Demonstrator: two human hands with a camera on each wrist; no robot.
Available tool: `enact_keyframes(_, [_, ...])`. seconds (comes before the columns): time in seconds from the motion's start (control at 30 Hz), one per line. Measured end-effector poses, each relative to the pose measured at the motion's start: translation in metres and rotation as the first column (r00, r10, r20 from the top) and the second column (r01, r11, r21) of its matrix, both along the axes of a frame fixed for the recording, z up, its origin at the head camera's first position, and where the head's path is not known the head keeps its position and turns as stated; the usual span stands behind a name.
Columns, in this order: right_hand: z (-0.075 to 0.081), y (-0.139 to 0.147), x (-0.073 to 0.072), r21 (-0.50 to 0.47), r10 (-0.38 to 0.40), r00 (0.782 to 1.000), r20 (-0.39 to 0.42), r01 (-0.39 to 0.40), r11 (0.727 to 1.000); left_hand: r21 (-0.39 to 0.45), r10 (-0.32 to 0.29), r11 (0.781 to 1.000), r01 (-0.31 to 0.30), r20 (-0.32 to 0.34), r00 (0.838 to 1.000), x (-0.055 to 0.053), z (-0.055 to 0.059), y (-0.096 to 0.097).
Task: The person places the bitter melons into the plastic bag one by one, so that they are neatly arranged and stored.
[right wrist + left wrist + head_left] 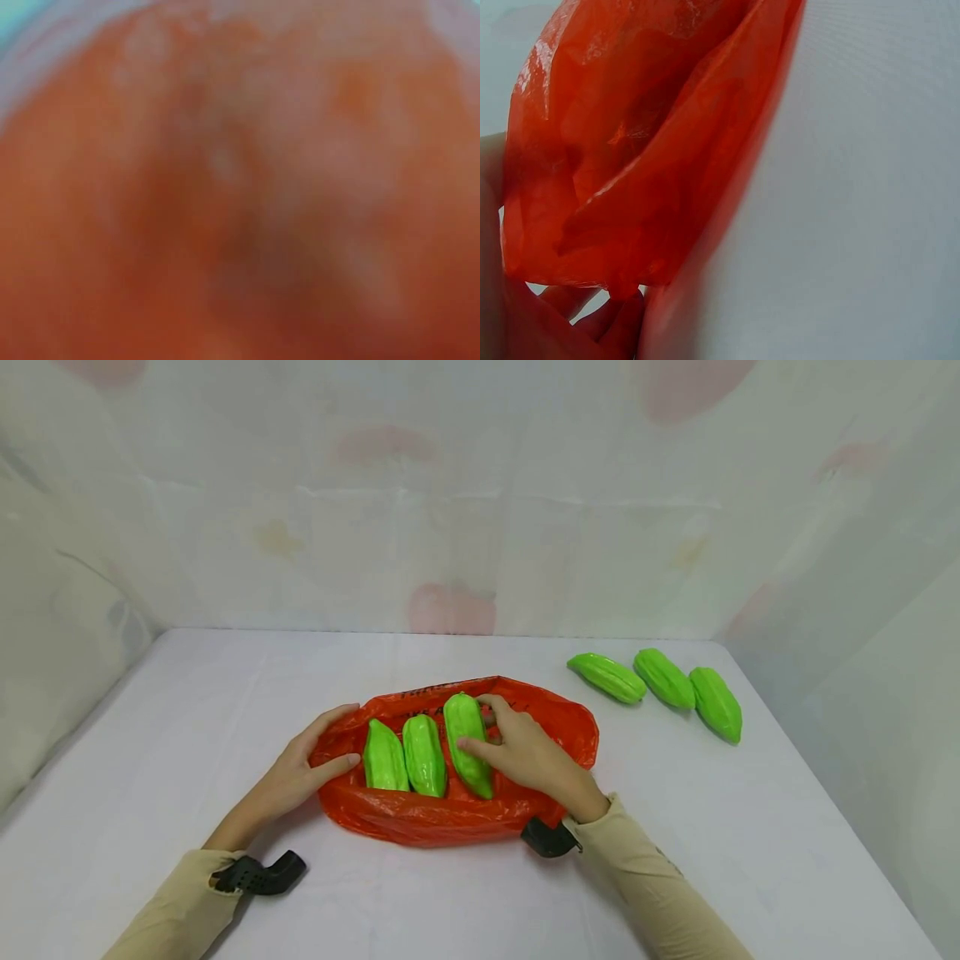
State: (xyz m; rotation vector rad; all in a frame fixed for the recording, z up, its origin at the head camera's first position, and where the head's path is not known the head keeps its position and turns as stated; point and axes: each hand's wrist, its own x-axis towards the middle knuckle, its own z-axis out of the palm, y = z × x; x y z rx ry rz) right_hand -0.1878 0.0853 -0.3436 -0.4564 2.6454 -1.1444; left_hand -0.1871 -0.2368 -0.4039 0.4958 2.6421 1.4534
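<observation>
A red plastic bag (465, 818) lies on its side on the table with its mouth spread wide. Two green ridged gourds (386, 758) (424, 755) sit side by side in it, toward the left. My right hand (528, 752) reaches into the bag and grips a third gourd (467, 745), thumb on its near face and fingers partly hidden on the far side. At the bag's left end my left hand (303, 768) holds the rim, thumb over the opening. In the left wrist view, red film (630, 150) fills much of the picture, with fingertips (622, 319) below it.
Three more green gourds (607, 677) (664, 678) (716, 704) lie at the back right of the white-covered table (187, 710). A patterned cloth (450, 552) hangs behind and at both sides. The right wrist view is a reddish blur.
</observation>
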Motion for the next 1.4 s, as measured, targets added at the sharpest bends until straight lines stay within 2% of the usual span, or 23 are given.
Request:
enact_keyframes(0.33, [-0.006,-0.003,0.0,0.011,0.039,0.999,0.038,-0.039,0.999,-0.011,-0.002,1.0,0.002,-0.012,1.0,0.0,-0.001,0.0])
enact_keyframes(0.6, [-0.005,-0.002,0.0,0.05,0.044,0.999,0.027,-0.045,0.998,-0.006,-0.002,1.0,0.002,-0.007,1.0,0.0,-0.001,0.001])
enact_keyframes(0.97, [-0.004,0.001,0.0,0.055,0.103,0.994,0.033,-0.105,0.993,-0.023,0.003,1.0,-0.003,-0.013,1.0,0.0,0.0,0.0])
enact_keyframes(1.27, [0.007,0.008,0.0,0.057,0.109,0.994,0.014,-0.11,0.992,0.0,-0.003,1.0,0.003,-0.012,1.0,0.001,-0.001,-0.001])
enact_keyframes(1.4, [0.011,0.014,-0.001,0.043,0.119,0.993,-0.02,-0.118,0.992,0.003,-0.004,1.0,0.004,-0.009,1.0,0.0,-0.001,-0.001])
